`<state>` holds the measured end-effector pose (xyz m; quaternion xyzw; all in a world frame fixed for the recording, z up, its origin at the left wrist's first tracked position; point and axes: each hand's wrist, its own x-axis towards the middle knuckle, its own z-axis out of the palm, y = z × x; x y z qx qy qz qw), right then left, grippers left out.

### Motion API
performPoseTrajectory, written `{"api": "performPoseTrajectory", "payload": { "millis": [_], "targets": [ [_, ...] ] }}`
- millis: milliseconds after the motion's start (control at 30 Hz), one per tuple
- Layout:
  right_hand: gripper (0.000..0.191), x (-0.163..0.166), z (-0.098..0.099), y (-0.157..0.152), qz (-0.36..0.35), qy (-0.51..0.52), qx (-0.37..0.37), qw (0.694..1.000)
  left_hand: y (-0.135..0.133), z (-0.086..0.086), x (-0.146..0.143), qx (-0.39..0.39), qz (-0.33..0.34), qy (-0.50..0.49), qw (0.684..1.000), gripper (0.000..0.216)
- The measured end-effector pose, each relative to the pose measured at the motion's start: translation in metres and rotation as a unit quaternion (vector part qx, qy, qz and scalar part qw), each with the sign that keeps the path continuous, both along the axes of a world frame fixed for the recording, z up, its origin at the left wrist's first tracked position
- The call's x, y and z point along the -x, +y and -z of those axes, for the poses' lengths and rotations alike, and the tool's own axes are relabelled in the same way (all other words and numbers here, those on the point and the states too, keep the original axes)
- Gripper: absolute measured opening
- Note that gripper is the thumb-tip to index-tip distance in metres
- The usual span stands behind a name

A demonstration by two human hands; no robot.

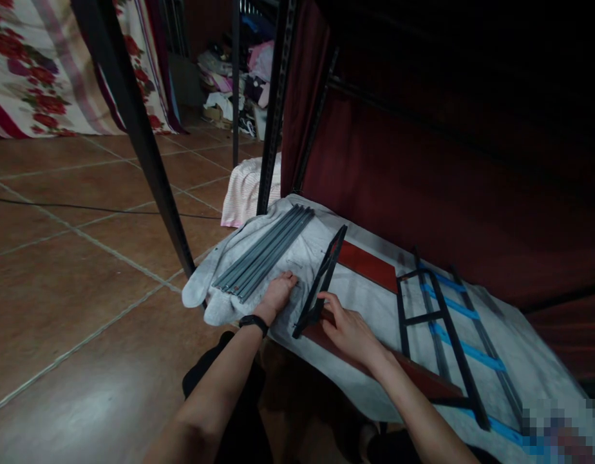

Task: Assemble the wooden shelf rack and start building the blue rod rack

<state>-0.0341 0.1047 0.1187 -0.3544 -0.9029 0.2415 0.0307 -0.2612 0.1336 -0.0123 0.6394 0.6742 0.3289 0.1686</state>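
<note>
My right hand grips the near part of a narrow black metal frame, which stands tilted on the grey cloth. Left of that frame, my left hand, with a black band at the wrist, rests low over the cloth with its fingers curled together. What its fingertips hold, if anything, is too small to make out. Just beyond them lie a few tiny thin pieces. A bundle of grey metal rods lies beside my left hand.
A red-brown board lies past the frame. Farther right are a black ladder-like frame and blue-barred racks. Black posts rise at the left, and a dark red curtain hangs behind. A cable crosses the tiled floor.
</note>
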Motion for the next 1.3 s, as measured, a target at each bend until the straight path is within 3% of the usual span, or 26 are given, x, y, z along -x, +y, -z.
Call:
{"api": "performPoseTrajectory", "payload": {
  "millis": [100, 200, 300, 367, 467, 600, 1067, 1300],
  "targets": [
    [0.054, 0.000, 0.001, 0.002, 0.008, 0.004, 0.007, 1.000, 0.005, -0.004, 0.003, 0.006, -0.007, -0.017, 1.000, 0.033],
    [0.054, 0.001, -0.001, 0.002, 0.012, 0.009, 0.014, 1.000, -0.002, -0.019, 0.010, 0.005, -0.010, -0.037, 0.999, 0.026],
    [0.055, 0.001, -0.003, 0.001, 0.012, 0.013, 0.023, 1.000, -0.029, -0.044, 0.014, -0.035, 0.009, -0.094, 0.995, 0.019],
    [0.056, 0.001, -0.004, 0.000, 0.011, 0.021, 0.028, 0.999, -0.054, -0.059, 0.012, -0.091, 0.038, -0.190, 0.977, 0.014],
    [0.057, 0.000, -0.003, -0.001, 0.013, 0.029, 0.029, 0.999, -0.088, -0.072, 0.001, -0.120, 0.057, -0.246, 0.960, 0.015],
    [0.049, 0.001, -0.002, -0.003, 0.020, 0.030, 0.029, 0.999, -0.103, -0.076, -0.015, -0.132, 0.058, -0.226, 0.963, 0.017],
    [0.026, 0.004, 0.001, -0.001, 0.052, 0.060, 0.036, 0.996, -0.090, -0.081, -0.024, -0.130, 0.138, -0.197, 0.962, 0.023],
    [0.026, 0.005, 0.000, -0.002, 0.036, 0.038, 0.011, 0.999, -0.083, -0.078, -0.026, -0.110, 0.087, -0.265, 0.954, 0.012]
  ]
}}
